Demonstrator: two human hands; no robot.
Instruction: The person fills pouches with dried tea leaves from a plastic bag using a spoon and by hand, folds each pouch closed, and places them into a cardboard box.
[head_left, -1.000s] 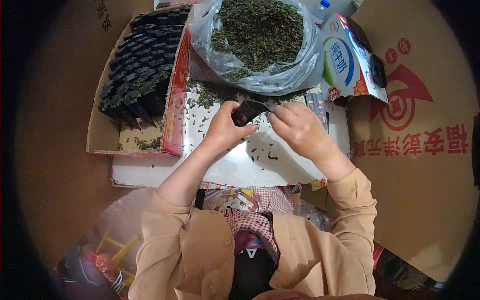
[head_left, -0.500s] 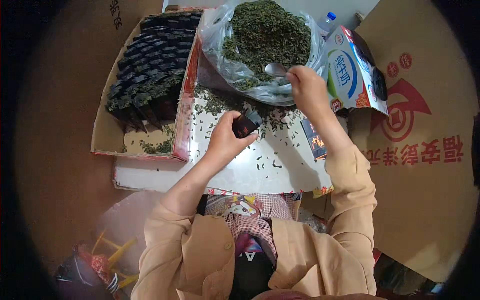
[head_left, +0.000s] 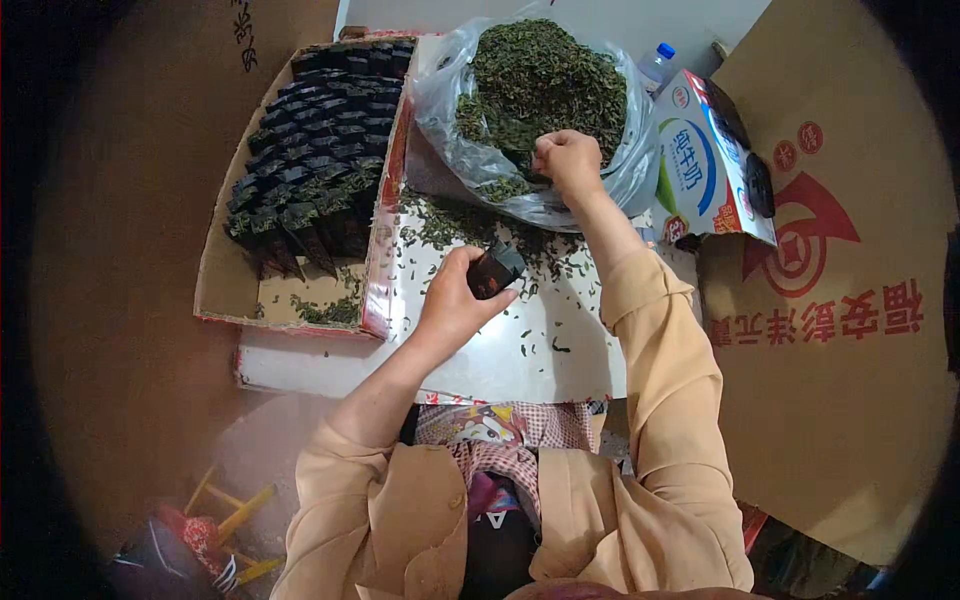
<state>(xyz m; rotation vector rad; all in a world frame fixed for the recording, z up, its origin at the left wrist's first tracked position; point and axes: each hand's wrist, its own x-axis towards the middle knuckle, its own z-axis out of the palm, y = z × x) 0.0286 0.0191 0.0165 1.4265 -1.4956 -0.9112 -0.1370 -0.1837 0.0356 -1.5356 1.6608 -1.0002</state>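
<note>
My left hand is closed around a small black packet with its mouth end facing up and right, above the white board. My right hand is pinched at the near side of the dried tea leaves, which fill a clear plastic bag. The spoon seen in this hand a moment ago is now hidden by the fingers and leaves. Loose leaves lie scattered between the bag and my left hand.
On the left, a cardboard box holds rows of black packets sprinkled with leaves. A milk carton and a blue-capped bottle are right of the bag. A large printed cardboard sheet stands along the right.
My right hand has moved left and down into the tea leaves with the spoon, whose bowl was visible before. My left hand stays nearly in place with the packet. The view has shifted slightly.
</note>
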